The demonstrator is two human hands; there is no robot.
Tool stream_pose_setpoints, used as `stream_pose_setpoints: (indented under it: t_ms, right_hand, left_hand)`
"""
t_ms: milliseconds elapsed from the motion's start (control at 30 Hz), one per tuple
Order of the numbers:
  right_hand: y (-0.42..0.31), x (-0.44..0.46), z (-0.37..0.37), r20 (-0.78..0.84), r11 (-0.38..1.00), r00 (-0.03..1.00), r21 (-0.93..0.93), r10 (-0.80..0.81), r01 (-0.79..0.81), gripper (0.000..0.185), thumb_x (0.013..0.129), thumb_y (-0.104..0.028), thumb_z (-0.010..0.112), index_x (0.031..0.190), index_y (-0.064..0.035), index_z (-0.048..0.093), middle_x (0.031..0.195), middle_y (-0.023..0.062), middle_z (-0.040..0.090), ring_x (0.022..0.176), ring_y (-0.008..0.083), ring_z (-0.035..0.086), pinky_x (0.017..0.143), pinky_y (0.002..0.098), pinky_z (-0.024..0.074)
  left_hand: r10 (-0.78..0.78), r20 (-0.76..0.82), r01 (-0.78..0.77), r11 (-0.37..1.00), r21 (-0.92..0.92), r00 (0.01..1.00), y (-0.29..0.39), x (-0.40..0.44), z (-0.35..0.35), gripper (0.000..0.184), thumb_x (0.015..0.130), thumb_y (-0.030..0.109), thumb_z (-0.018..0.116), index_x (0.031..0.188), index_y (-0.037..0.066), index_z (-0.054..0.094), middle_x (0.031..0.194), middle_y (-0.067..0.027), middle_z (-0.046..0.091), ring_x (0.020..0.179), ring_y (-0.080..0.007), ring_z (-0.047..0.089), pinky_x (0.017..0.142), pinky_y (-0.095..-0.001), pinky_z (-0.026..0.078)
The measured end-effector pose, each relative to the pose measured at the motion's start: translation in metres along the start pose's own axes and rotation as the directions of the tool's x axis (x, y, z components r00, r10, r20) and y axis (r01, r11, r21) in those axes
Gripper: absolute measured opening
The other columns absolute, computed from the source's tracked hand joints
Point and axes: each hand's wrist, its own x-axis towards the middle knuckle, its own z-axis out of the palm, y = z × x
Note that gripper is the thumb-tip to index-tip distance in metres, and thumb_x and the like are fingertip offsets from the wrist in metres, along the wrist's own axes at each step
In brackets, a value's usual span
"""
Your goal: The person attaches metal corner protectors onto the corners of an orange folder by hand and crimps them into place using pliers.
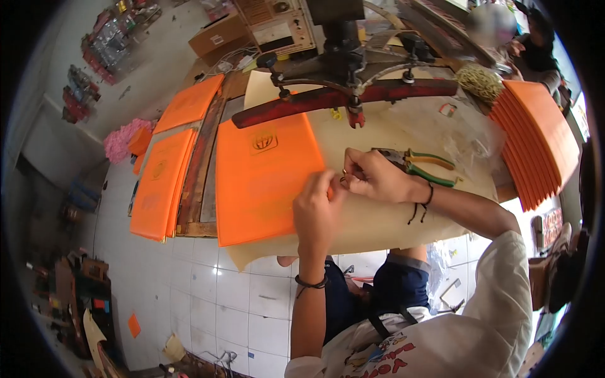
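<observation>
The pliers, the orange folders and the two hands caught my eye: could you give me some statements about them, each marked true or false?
1. The pliers lie close to the right hand. True.
2. The right hand grips the pliers. False: they lie on the beige sheet.
3. The left hand is by the right edge of the nearest orange folder. True.
4. This folder's face is blank. False: a dark emblem marks it.

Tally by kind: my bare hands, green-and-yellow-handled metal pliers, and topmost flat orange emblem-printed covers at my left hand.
Bare hands (left hand, right hand): 2
Green-and-yellow-handled metal pliers: 1
Topmost flat orange emblem-printed cover: 1
Total: 4
</observation>
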Motion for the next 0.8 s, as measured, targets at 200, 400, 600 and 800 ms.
stream_pose_setpoints:
  t_ms: [200, 400, 600, 800]
  right_hand:
    - [-0.041, -0.049, -0.034, -0.202, 0.999, 0.979, 0.045, 0.001, 0.009, 0.013, 0.081, -0.004, 0.059, 0.091, 0.0023, 0.053, 0.072, 0.0085, 0.059, 0.061, 0.0157, 0.056, 0.059, 0.0298, 0.0483]
    - [-0.033, -0.154, -0.110, -0.808, 0.876, 0.589, -0.295, -0.016, -0.381, 0.007, 0.087, -0.002, 0.066, 0.091, 0.0019, 0.062, 0.075, 0.0071, 0.064, 0.067, 0.0120, 0.065, 0.059, 0.0268, 0.0509]
    - [0.002, -0.200, -0.138, -0.775, 0.669, 0.588, -0.312, 0.233, -0.675, 0.013, 0.092, -0.008, 0.069, 0.095, 0.0042, 0.067, 0.080, 0.0083, 0.073, 0.077, 0.0106, 0.069, 0.066, 0.0266, 0.0547]
    - [0.022, -0.182, -0.137, -0.706, 0.660, 0.699, -0.472, 0.114, -0.585, 0.016, 0.087, -0.012, 0.070, 0.096, -0.0002, 0.068, 0.083, 0.0133, 0.069, 0.069, 0.0191, 0.063, 0.065, 0.0336, 0.0499]
  left_hand:
    - [-0.025, -0.005, 0.025, 0.999, 0.042, 1.000, -0.002, -0.002, -0.002, 0.010, 0.086, 0.011, 0.066, 0.086, 0.005, 0.059, 0.076, -0.0086, 0.061, 0.066, -0.0282, 0.063, 0.058, -0.0404, 0.049]
    - [-0.074, 0.087, 0.070, 0.996, 0.049, 0.993, 0.008, 0.001, -0.008, 0.019, 0.092, 0.021, 0.066, 0.084, 0.006, 0.058, 0.075, -0.0058, 0.062, 0.063, -0.0265, 0.063, 0.057, -0.0382, 0.049]
    - [0.125, 0.013, -0.126, 0.991, 0.040, 0.992, -0.002, -0.001, 0.002, 0.015, 0.094, 0.024, 0.067, 0.090, 0.009, 0.064, 0.079, -0.0041, 0.066, 0.063, -0.0243, 0.063, 0.056, -0.0371, 0.049]
    - [0.009, 0.102, -0.015, 0.998, 0.056, 0.995, 0.005, 0.000, -0.003, 0.016, 0.091, 0.022, 0.071, 0.088, 0.006, 0.068, 0.075, -0.0077, 0.069, 0.066, -0.0214, 0.066, 0.060, -0.0332, 0.050]
